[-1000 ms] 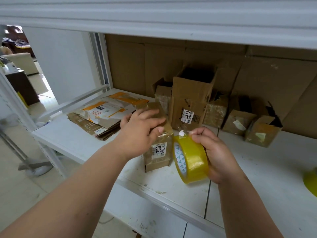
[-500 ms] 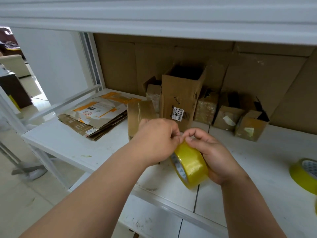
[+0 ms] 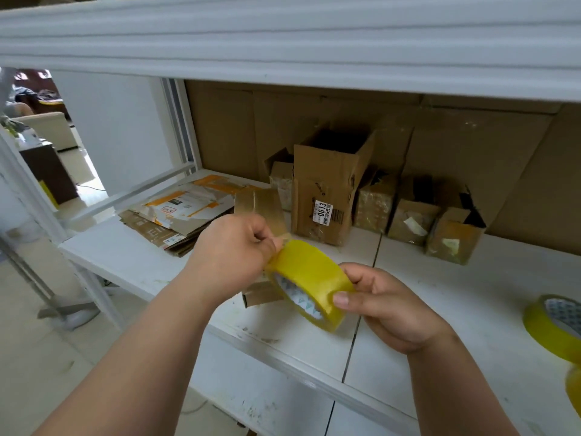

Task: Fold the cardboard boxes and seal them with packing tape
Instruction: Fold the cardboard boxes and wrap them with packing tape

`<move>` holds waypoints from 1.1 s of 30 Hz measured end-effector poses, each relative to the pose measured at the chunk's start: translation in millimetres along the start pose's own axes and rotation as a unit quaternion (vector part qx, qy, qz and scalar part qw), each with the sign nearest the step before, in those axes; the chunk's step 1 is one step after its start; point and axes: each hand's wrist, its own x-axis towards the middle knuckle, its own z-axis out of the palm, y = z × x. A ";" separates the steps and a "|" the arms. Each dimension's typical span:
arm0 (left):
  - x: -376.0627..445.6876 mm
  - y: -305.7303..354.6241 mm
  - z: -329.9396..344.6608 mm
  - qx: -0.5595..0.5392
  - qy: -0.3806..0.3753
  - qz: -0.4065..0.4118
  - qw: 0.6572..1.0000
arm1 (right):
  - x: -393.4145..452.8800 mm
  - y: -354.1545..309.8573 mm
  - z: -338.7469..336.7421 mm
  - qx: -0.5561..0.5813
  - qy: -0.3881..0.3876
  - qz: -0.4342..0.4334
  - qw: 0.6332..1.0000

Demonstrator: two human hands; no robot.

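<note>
Right hand (image 3: 385, 306) lower on tape roll (image 3: 309, 280), left hand (image 3: 232, 253) fingers pinching its end

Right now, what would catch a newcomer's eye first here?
The yellow tape roll at centre: the right hand grips it while the left hand pinches its loose end. Behind the left hand stands a small box. A tall open box stands at the back, and a second roll lies at the right edge.

Right hand (image 3: 386, 305) gripping yellow tape roll (image 3: 309, 283), left hand (image 3: 232, 256) pinching its end
</note>
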 end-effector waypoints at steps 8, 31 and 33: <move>-22.8 -12.3 -20.2 -0.162 0.094 -0.126 0.974 | 16.9 -9.5 11.6 -0.041 0.027 -0.011 0.999; 8.4 -47.2 -3.8 -0.331 0.232 -0.297 0.865 | 86.0 -56.0 -48.9 -0.274 0.109 0.028 0.955; 8.8 -51.4 1.3 -0.323 0.234 -0.307 0.864 | 97.0 -57.1 -51.1 -0.299 0.106 0.037 0.947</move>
